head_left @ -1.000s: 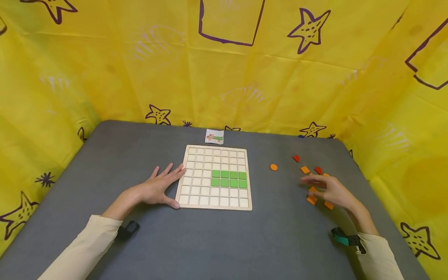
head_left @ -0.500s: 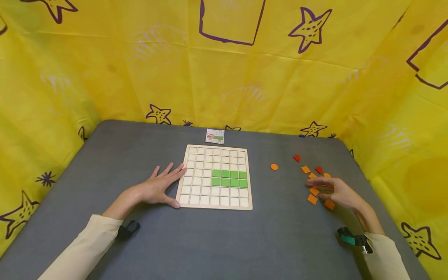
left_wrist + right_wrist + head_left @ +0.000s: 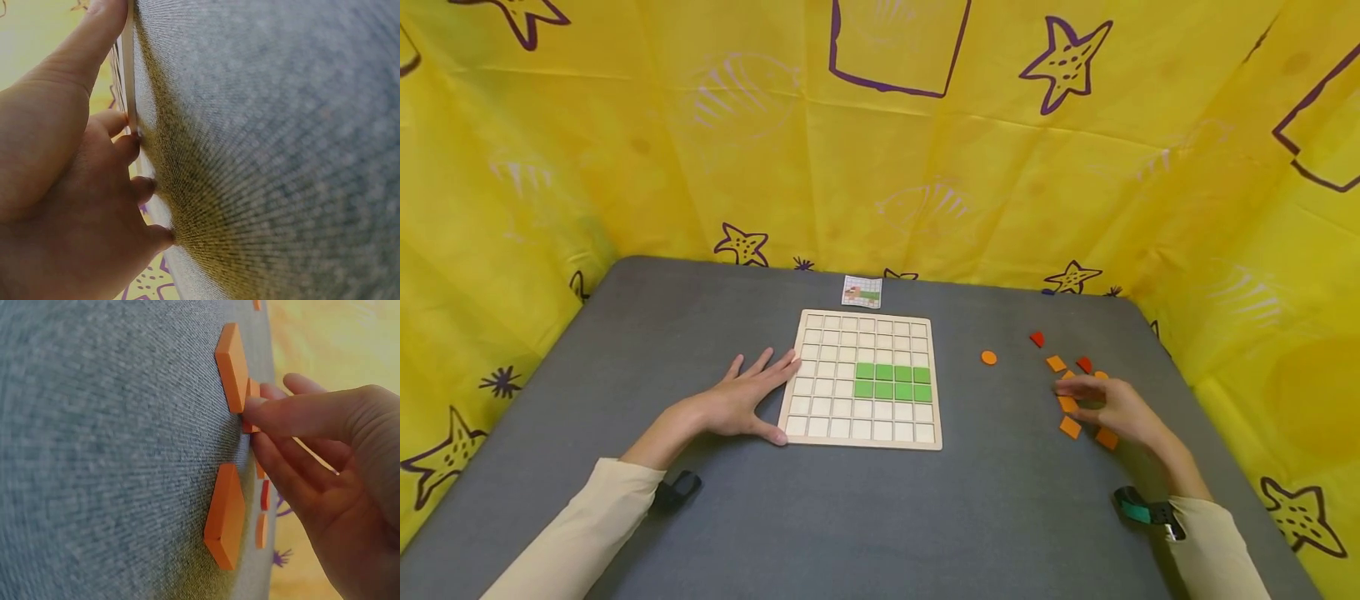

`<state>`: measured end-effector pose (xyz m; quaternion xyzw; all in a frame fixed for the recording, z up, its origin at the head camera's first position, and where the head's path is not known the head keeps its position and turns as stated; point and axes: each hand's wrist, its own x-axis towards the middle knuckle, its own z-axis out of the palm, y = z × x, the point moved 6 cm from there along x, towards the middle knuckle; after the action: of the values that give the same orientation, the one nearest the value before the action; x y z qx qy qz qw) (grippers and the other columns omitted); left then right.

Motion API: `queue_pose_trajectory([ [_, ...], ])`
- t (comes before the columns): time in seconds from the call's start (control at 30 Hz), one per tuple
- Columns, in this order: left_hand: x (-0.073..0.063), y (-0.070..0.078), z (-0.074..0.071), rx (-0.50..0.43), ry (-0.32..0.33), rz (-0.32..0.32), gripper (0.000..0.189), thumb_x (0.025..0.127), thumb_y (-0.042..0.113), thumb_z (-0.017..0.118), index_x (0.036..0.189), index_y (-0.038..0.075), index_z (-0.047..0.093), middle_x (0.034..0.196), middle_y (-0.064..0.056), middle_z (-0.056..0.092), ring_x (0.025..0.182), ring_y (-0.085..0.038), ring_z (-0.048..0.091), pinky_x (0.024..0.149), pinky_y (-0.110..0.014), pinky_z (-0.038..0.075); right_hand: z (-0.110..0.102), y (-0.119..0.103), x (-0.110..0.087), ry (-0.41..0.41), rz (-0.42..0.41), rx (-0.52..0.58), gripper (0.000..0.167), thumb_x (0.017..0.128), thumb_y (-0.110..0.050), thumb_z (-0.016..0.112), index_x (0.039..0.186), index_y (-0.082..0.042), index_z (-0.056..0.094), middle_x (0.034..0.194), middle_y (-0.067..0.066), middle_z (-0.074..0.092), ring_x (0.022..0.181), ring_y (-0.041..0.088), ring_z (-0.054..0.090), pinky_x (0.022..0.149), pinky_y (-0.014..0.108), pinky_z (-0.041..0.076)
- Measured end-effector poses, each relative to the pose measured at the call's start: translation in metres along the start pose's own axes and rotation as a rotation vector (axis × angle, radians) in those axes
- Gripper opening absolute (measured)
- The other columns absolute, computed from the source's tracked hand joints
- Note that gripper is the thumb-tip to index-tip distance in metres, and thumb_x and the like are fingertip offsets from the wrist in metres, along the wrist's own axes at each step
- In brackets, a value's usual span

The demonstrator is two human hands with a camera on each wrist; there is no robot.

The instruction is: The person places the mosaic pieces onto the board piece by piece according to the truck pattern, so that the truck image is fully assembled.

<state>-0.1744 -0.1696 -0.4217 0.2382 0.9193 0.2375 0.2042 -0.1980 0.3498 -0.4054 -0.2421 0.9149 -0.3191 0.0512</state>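
A wooden grid board lies flat on the grey table, with two rows of green square tiles set in its right part. My left hand spreads its fingers along the board's left edge, thumb at the near corner; the left wrist view shows the thumb touching the rim. Over to the right, my right hand pinches an orange square tile between thumb and fingers. In the right wrist view the thumb partly covers that tile. Two more orange tiles lie close by.
Beyond the board lies a small picture card. An orange round tile sits between board and right hand. Red pieces and another orange square lie past the right hand. A yellow patterned cloth surrounds the table.
My right hand's fingers have closed on an orange square tile, which has shifted slightly left and away from me. The left hand and the board stay put.
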Motion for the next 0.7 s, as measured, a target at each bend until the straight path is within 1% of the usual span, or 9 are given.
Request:
queue_pose_trajectory([
  [0.2, 0.0, -0.001, 0.001, 0.004, -0.002, -0.003, 0.117, 0.072, 0.054, 0.079, 0.158, 0.009, 0.015, 0.164, -0.012, 0.007, 0.148, -0.043, -0.004, 0.11, -0.066, -0.011, 0.001, -0.002, 0.004, 0.048, -0.03, -0.066, 0.042, 0.078, 0.005, 0.077, 0.119, -0.001, 0.068, 0.107, 0.011, 0.073, 0.096, 0.017, 0.069, 0.08, 0.016, 0.052],
  [0.37, 0.0, 0.0, 0.0, 0.002, -0.003, -0.002, 0.117, 0.072, 0.055, 0.079, 0.158, 0.01, 0.015, 0.164, -0.012, 0.007, 0.148, -0.043, -0.004, 0.11, -0.067, -0.011, 0.0, -0.003, 0.007, 0.076, -0.014, -0.08, 0.038, 0.081, 0.003, 0.076, 0.117, -0.001, 0.069, 0.107, 0.01, 0.072, 0.095, 0.02, 0.069, 0.082, 0.019, 0.053],
  [0.5, -0.001, 0.0, 0.0, 0.0, 0.0, 0.0, 0.116, 0.072, 0.054, 0.079, 0.158, 0.009, 0.015, 0.164, -0.012, 0.007, 0.148, -0.043, -0.004, 0.11, -0.067, -0.01, -0.001, -0.008, 0.01, 0.093, 0.001, -0.084, 0.036, 0.082, 0.001, 0.076, 0.117, -0.002, 0.069, 0.108, 0.009, 0.072, 0.095, 0.023, 0.068, 0.082, 0.02, 0.053],
  [0.6, 0.0, 0.0, 0.0, 0.001, 0.0, 0.0, 0.116, 0.072, 0.055, 0.079, 0.158, 0.009, 0.015, 0.164, -0.012, 0.007, 0.148, -0.043, -0.004, 0.11, -0.067, -0.01, 0.0, -0.013, 0.014, 0.108, -0.005, -0.083, 0.035, 0.081, 0.002, 0.076, 0.115, -0.001, 0.07, 0.107, 0.009, 0.072, 0.095, 0.027, 0.068, 0.083, 0.03, 0.056],
  [0.7, 0.001, 0.0, 0.0, 0.003, 0.0, -0.003, 0.116, 0.072, 0.055, 0.079, 0.158, 0.01, 0.015, 0.164, -0.012, 0.007, 0.148, -0.043, -0.004, 0.11, -0.067, -0.011, 0.001, -0.02, 0.018, 0.121, -0.02, -0.089, 0.035, 0.081, 0.003, 0.076, 0.115, -0.001, 0.07, 0.108, 0.01, 0.072, 0.095, 0.028, 0.068, 0.083, 0.042, 0.055],
])
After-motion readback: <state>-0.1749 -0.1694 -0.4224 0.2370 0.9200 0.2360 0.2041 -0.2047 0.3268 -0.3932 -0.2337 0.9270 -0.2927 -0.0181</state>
